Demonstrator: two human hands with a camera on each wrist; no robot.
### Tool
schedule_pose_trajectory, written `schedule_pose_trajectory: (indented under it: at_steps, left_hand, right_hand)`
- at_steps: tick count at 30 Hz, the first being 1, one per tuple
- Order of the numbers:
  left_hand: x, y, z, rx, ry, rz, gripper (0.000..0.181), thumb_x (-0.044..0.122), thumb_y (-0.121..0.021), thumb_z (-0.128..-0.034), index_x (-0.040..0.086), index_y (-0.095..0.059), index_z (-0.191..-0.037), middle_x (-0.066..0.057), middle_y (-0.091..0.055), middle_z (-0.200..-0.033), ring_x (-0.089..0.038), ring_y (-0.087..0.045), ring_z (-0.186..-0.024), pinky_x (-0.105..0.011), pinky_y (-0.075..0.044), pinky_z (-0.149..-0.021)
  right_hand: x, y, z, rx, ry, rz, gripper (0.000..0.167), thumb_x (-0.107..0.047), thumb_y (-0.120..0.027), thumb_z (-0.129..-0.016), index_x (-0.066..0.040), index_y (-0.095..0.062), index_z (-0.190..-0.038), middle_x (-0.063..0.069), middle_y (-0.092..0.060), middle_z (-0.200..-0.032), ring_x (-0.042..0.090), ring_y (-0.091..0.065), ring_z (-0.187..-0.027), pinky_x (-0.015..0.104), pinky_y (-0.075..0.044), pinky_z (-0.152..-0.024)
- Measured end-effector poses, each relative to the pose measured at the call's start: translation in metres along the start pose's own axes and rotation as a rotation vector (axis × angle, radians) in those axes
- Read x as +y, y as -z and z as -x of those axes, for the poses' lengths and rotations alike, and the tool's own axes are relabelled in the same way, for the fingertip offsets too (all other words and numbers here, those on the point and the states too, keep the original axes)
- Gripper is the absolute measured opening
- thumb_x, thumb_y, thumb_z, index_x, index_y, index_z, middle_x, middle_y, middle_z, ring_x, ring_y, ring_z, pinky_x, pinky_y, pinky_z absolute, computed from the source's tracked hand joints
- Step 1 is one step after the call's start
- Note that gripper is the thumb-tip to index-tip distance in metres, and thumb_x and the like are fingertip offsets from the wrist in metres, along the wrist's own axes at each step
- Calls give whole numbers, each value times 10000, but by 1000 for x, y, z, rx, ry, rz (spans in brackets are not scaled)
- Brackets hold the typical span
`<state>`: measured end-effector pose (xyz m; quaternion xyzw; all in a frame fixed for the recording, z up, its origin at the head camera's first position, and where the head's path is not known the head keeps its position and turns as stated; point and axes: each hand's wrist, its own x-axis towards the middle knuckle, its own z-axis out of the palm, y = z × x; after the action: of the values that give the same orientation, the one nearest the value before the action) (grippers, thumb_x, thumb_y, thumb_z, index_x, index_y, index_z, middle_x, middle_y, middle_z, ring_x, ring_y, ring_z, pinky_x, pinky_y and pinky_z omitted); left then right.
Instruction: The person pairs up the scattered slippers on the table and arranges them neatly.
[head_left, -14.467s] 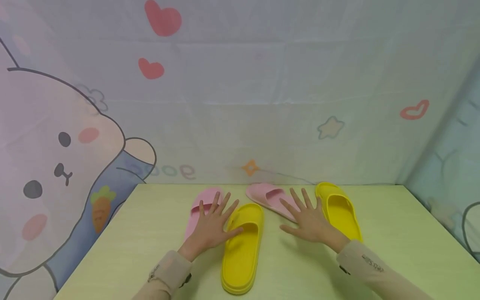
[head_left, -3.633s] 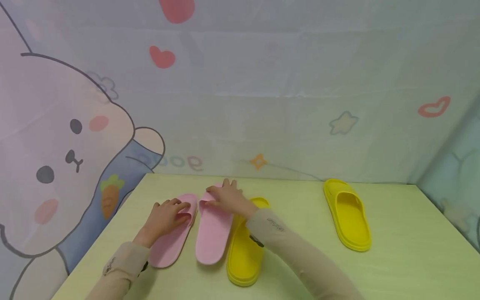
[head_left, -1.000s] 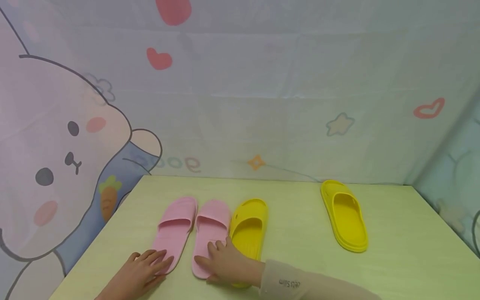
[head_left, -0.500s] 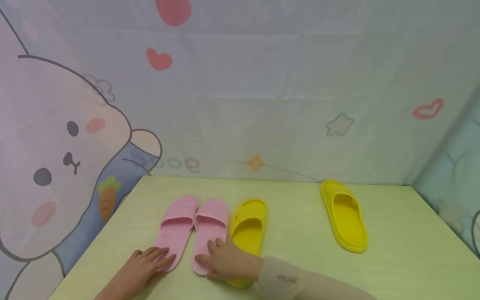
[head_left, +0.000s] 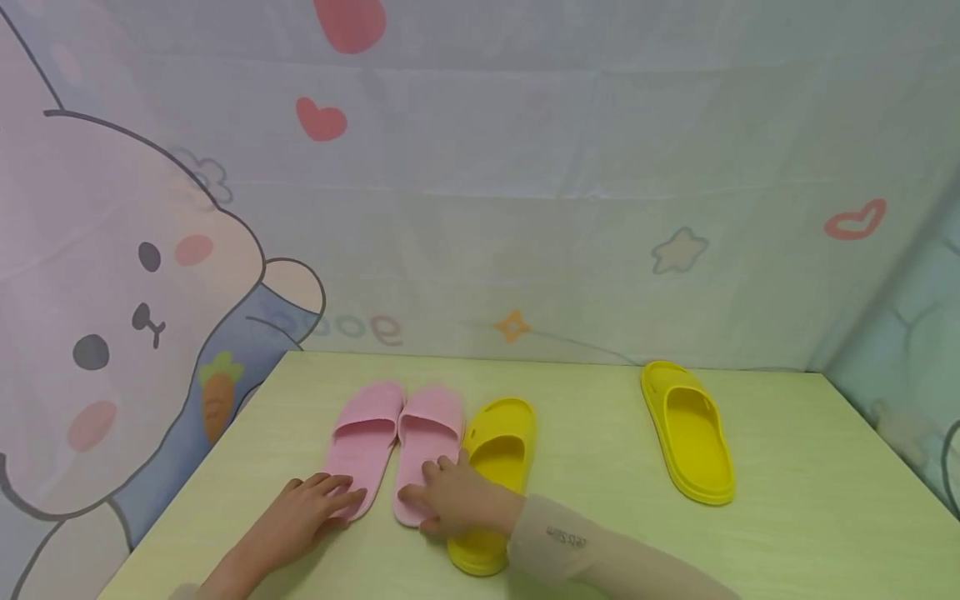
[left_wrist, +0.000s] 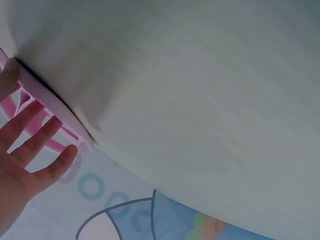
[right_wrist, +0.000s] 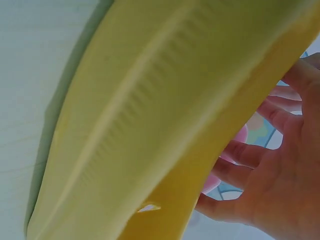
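Observation:
Two pink slippers lie side by side on the pale table, toes pointing away, the left one angled slightly toward the right one. My left hand touches the heel of the left pink slipper, its fingers spread over the sole in the left wrist view. On the heel of the right pink slipper rest the bent fingers of my right hand. That hand reaches over a yellow slipper close beside the pink pair. This yellow slipper fills much of the right wrist view, with its heel partly covered.
Another yellow slipper lies apart toward the table's right back, slanted. The pale table ends at a patterned cloth backdrop with a rabbit, hearts and stars. A second cloth side stands at the right.
Both pink slippers have slid away from me and slightly right, pushed by my hands at their heels. Earlier, my hands were at their toe ends. The yellow slippers stay put over the last second.

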<state>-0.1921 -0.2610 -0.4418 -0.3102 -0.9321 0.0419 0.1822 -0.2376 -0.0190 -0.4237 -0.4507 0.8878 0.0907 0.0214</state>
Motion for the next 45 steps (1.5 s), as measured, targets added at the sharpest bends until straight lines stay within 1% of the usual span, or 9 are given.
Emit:
schedule_pose_trajectory:
  at_steps: [8, 13, 17, 26, 30, 34, 37, 41, 45]
  left_hand:
    - [-7, -4, -15, -28, 7, 45, 313, 153, -675, -749, 218, -624, -1051, -29, -626, -995, -217, -583, -894, -366, -424, -595]
    - [-11, -7, -22, -14, 11, 60, 314, 154, -680, -746, 207, -628, -1051, -38, -628, -995, -223, -585, -878, -371, -424, -586]
    - [-13, -9, -26, -6, 25, 74, 315, 164, -684, -742, 200, -631, -1050, -40, -630, -997, -227, -588, -873, -377, -428, -587]
    - [-15, -7, -35, -43, 44, 88, 302, 195, -691, -731, 185, -636, -1027, -55, -640, -991, -237, -597, -880, -386, -427, -586]
    - [-16, -6, -39, -64, 48, 77, 302, 206, -702, -721, 187, -637, -1016, -47, -640, -978, -231, -601, -864, -381, -427, -572]
    - [-16, -3, -40, -77, 52, 80, 301, 219, -707, -721, 183, -637, -1012, -38, -639, -971, -221, -602, -859, -383, -425, -568]
    - [-15, -2, -40, -92, 67, 86, 308, 237, -702, -727, 178, -636, -1022, -41, -637, -989, -224, -602, -873, -393, -420, -577]
    - [-12, 0, -41, -116, 88, 94, 304, 256, -685, -745, 169, -632, -1031, -52, -635, -1016, -232, -598, -886, -407, -414, -600]
    - [-4, 1, -44, -111, 87, 101, 280, 252, -672, -757, 161, -636, -1020, -51, -639, -1014, -226, -601, -874, -402, -407, -611]
  right_hand:
    - [7, 0, -9, -10, -74, -33, 467, -427, -579, -802, -376, -425, -1240, 29, -516, -1093, 190, -463, -962, 458, -361, -899]
    - [11, 1, -12, -5, -103, -57, 478, -419, -605, -774, -370, -445, -1222, 25, -516, -1075, 186, -468, -956, 446, -360, -886]
    - [15, 1, -14, 1, -112, -63, 474, -415, -608, -764, -373, -454, -1210, 14, -513, -1061, 180, -467, -946, 434, -360, -871]
    - [21, 1, -14, -1, -128, -83, 476, -409, -604, -771, -380, -450, -1220, 17, -513, -1109, 185, -468, -971, 443, -355, -876]
    - [25, -1, -14, 5, -116, -84, 472, -423, -581, -790, -391, -434, -1237, 15, -498, -1179, 188, -468, -1011, 456, -344, -886]
    - [32, -5, -13, -8, -90, -92, 480, -466, -520, -838, -403, -380, -1292, 20, -420, -1342, 211, -432, -1167, 486, -306, -950]
    - [37, -6, -11, -8, -67, -124, 481, -482, -488, -858, -394, -363, -1314, 19, -358, -1413, 225, -369, -1266, 536, -261, -1002]
    - [42, -6, -3, 23, -40, -139, 467, -459, -474, -873, -366, -370, -1319, 16, -345, -1428, 233, -335, -1300, 573, -243, -1013]
    - [47, -4, 8, 58, -15, -103, 469, -439, -455, -888, -352, -347, -1336, 25, -336, -1434, 239, -329, -1311, 559, -262, -1011]
